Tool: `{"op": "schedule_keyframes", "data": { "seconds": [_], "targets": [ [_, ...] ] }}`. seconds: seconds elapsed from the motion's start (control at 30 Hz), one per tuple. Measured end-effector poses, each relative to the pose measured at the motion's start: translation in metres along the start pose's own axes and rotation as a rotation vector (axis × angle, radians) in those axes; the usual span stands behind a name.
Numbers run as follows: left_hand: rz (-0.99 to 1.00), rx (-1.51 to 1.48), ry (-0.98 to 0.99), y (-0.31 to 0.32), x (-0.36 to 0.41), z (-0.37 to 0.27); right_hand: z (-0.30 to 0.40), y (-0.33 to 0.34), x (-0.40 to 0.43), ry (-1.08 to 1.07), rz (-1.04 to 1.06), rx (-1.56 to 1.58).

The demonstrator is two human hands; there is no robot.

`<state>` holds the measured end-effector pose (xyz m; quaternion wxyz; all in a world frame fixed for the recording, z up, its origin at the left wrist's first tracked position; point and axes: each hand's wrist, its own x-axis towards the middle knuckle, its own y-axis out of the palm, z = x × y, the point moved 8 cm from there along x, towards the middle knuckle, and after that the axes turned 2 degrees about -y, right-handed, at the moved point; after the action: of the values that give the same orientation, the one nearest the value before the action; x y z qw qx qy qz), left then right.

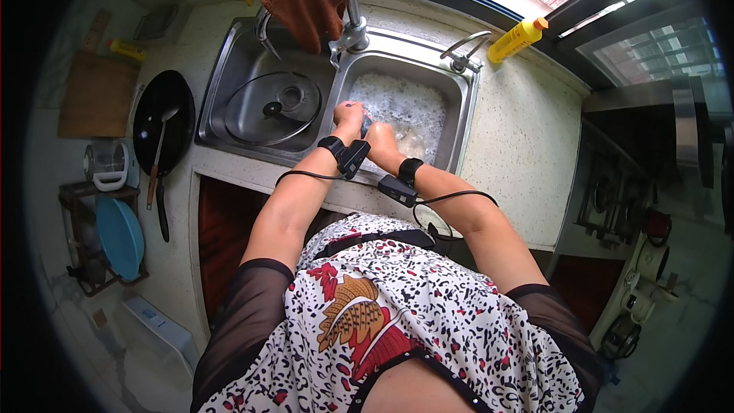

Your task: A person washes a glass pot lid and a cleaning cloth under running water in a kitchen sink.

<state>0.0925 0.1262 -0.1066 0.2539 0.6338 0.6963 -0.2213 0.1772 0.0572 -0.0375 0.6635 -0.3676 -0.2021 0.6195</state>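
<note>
My left hand [348, 113] is closed in a fist over the left edge of the right sink basin [459, 126]. Close beside it, my right hand [381, 139] is also curled, over the same basin. A small dark piece of what looks like cloth [366, 124] shows between the two hands, gripped by both; most of it is hidden by the fingers. Below them, white soap suds [401, 97] cover the water. Something pale [414, 140] lies in the water near my right hand, too blurred to name.
The left basin [241, 60] holds a glass pan lid [292, 94]. A brown towel [312, 6] hangs over the faucet [356, 34]. A yellow bottle [516, 40] stands right of a small tap [461, 57]. On the left counter lies a black wok [157, 109] with a spatula [160, 143].
</note>
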Motion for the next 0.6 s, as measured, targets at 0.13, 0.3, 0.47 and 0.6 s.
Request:
{"op": "schedule_keyframes", "data": {
  "seconds": [0.13, 0.3, 0.47, 0.6],
  "targets": [
    [-0.082, 0.204, 0.06, -0.006, 0.016, 0.008, -0.006, 0.006, 0.001, 0.015, -0.012, -0.01],
    [-0.004, 0.2, -0.125, -0.019, 0.044, 0.039, 0.0, 0.008, -0.001, 0.028, -0.006, 0.024],
    [0.141, 0.093, -0.073, -0.011, -0.005, -0.009, -0.009, 0.011, 0.004, 0.044, 0.171, 0.12],
    [0.011, -0.049, 0.128, -0.067, -0.015, -0.061, 0.025, 0.008, -0.003, 0.091, 0.371, 0.727]
  ]
}}
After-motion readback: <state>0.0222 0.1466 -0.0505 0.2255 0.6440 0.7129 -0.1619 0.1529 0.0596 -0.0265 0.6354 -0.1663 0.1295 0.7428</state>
